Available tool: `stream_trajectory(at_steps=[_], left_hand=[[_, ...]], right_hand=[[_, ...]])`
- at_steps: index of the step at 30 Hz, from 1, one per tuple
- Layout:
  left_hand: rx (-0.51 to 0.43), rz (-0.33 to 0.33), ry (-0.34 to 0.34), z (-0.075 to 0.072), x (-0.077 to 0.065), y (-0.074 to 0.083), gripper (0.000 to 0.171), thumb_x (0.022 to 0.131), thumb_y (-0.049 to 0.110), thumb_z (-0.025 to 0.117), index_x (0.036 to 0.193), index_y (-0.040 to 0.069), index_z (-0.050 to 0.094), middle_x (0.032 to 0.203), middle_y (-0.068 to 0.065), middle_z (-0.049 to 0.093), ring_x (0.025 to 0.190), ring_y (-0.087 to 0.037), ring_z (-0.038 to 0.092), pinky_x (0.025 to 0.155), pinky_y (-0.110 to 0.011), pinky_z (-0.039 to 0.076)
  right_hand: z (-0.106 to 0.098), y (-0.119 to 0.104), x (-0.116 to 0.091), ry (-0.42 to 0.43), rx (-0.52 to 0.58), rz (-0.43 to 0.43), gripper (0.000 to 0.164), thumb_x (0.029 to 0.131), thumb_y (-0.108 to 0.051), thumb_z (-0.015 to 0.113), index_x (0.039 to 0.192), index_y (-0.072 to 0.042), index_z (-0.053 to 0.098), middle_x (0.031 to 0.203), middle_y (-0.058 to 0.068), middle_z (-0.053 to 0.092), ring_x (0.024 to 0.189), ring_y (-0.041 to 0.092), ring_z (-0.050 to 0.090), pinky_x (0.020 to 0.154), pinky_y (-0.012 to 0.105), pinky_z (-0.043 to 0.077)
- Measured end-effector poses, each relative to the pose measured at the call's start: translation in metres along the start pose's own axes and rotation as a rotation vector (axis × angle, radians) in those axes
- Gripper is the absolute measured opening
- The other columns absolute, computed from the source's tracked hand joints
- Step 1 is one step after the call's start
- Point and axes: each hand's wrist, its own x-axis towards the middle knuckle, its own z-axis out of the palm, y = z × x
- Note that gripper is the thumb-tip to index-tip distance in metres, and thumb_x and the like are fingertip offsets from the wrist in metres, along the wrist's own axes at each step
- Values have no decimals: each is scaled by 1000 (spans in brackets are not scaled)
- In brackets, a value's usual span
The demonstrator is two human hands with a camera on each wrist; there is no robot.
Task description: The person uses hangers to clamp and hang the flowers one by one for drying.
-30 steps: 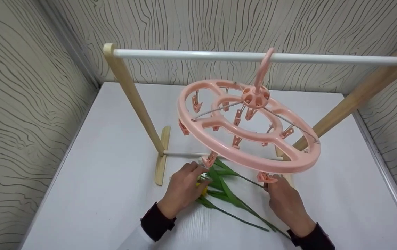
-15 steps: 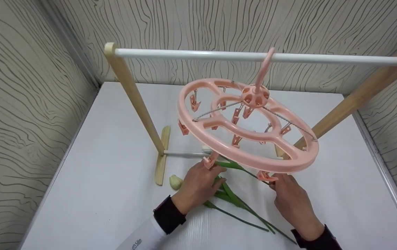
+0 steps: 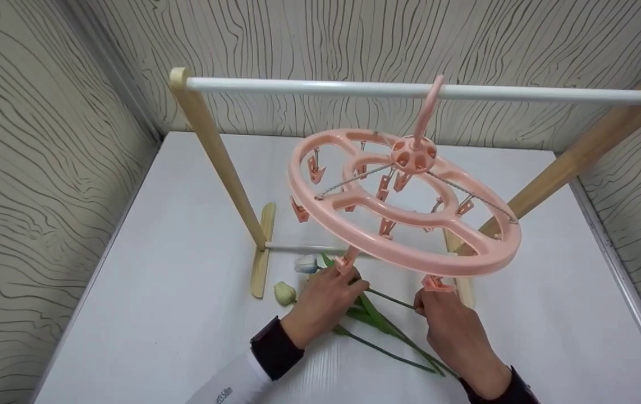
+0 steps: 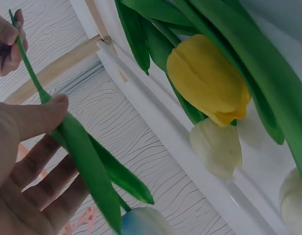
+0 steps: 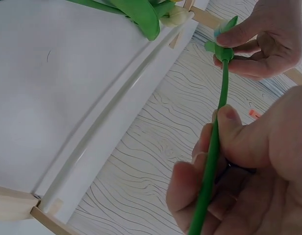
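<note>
A blue-and-white artificial tulip [image 3: 306,264] is held in both hands, raised off the table below the hanger's front edge. My left hand [image 3: 323,300] pinches it where the green leaves [image 4: 87,166] meet the stem, thumb on top and the other fingers spread beneath. Further down the stem [image 5: 213,147], my right hand [image 3: 458,331] grips with thumb and curled fingers. On the table under the left hand lie several more tulips, among them a cream one [image 3: 284,293] and a yellow one [image 4: 207,78]; the left hand hides the yellow flower in the head view.
A round pink clip hanger [image 3: 410,259] hangs tilted by its hook from the white top bar [image 3: 309,87] of a wooden stand, its clips [image 3: 437,283] dangling just above both hands. A lower bar [image 3: 298,247] crosses behind the flowers. Patterned walls enclose the white table [image 3: 146,314].
My left hand has moved right, away from the yellow tulip, and now pinches the blue-and-white one. That flower has shifted left and nearer. My right hand, still on its stem, moved slightly left.
</note>
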Motion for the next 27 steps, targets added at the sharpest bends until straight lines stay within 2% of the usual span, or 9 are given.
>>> stream_trajectory(at_steps=[3, 5, 8, 11, 14, 19, 24, 27], left_hand=[[35, 11, -21, -4, -2, 1, 9, 86, 15, 70, 92, 21, 67, 97, 3, 65, 80, -10, 63, 60, -21, 51], [51, 19, -14, -5, -4, 0, 7, 87, 17, 70, 90, 21, 66, 94, 3, 65, 77, -9, 62, 56, -20, 49], [49, 14, 1, -8, -8, -3, 6, 87, 16, 69, 88, 21, 67, 94, 4, 67, 80, -10, 63, 55, -20, 50], [26, -17, 8, -11, -15, -7, 8, 87, 14, 69, 90, 21, 67, 94, 4, 68, 82, -11, 63, 57, -20, 51], [-18, -60, 19, -17, -23, -14, 15, 85, 8, 69, 94, 21, 68, 92, 5, 68, 79, -10, 63, 58, -20, 53], [-117, -120, 82, -27, -38, -26, 19, 85, 3, 68, 96, 19, 70, 91, 5, 67, 81, -9, 65, 66, -20, 57], [-225, -171, 168, -36, -53, -34, 17, 84, 9, 73, 97, 20, 71, 91, 7, 68, 82, -6, 65, 71, -17, 56], [-299, -192, 225, -41, -61, -36, 20, 80, 9, 77, 97, 18, 71, 92, 7, 67, 82, -5, 64, 71, -14, 54]], right_hand=[[-2, -2, 0, 4, -34, -18, 31, 79, 9, 68, 92, -15, 53, 78, -4, 50, 66, 8, 41, 51, 17, 33], [-2, -2, 0, 44, -64, -65, 29, 77, 6, 73, 89, -14, 56, 77, -4, 52, 65, 7, 42, 51, 17, 35], [-3, -2, -1, 110, -79, -149, 26, 72, -5, 82, 86, -16, 62, 77, -5, 57, 65, 7, 48, 54, 18, 41], [-6, 0, -2, 184, -54, -226, 27, 69, -16, 87, 87, -19, 67, 79, -6, 60, 69, 7, 54, 59, 21, 47], [-12, 3, -5, 251, -24, -257, 31, 68, -23, 88, 91, -20, 68, 82, -7, 62, 74, 8, 57, 64, 25, 50], [-21, 6, -9, 348, 31, -217, 42, 60, -19, 91, 95, -20, 67, 89, -7, 64, 78, 8, 58, 64, 24, 50], [-24, 4, -11, 365, 207, -143, 46, 60, -11, 89, 101, -17, 68, 90, -4, 63, 77, 10, 60, 63, 19, 50], [-22, -3, -12, 356, 322, -110, 47, 62, -5, 88, 103, -16, 68, 90, -5, 65, 74, 7, 60, 62, 11, 48]])
